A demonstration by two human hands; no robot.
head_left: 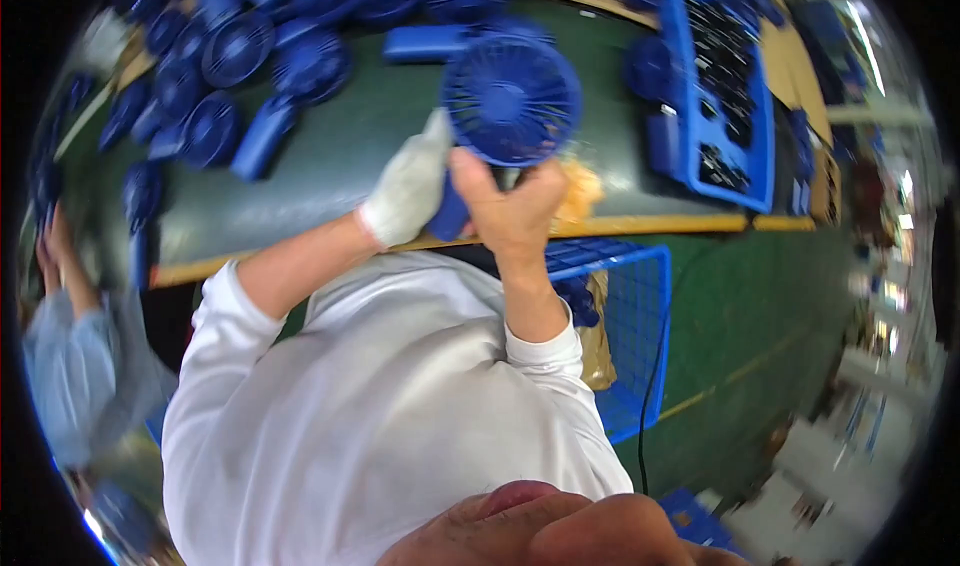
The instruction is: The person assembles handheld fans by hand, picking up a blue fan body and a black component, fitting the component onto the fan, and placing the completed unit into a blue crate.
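A blue handheld fan (512,98) is held over the front of the worktable, its round slatted grille facing up. My left hand (408,191), in a white glove, is closed at the side of the fan, by its handle and lower rim. Bare, my right hand (512,206) grips the lower rim, thumb and fingers apart on either side of the neck. Part of the handle shows between my hands; the rest is hidden. Behind it lies another blue fan, whose handle (425,44) points left.
Many blue fans (310,66) lie piled at the back left of the dark green table (340,156). A blue crate (755,156) of small black parts stands right. Below the table edge is a blue basket (640,426). At far left, a co-worker's hands (62,251) touch a fan.
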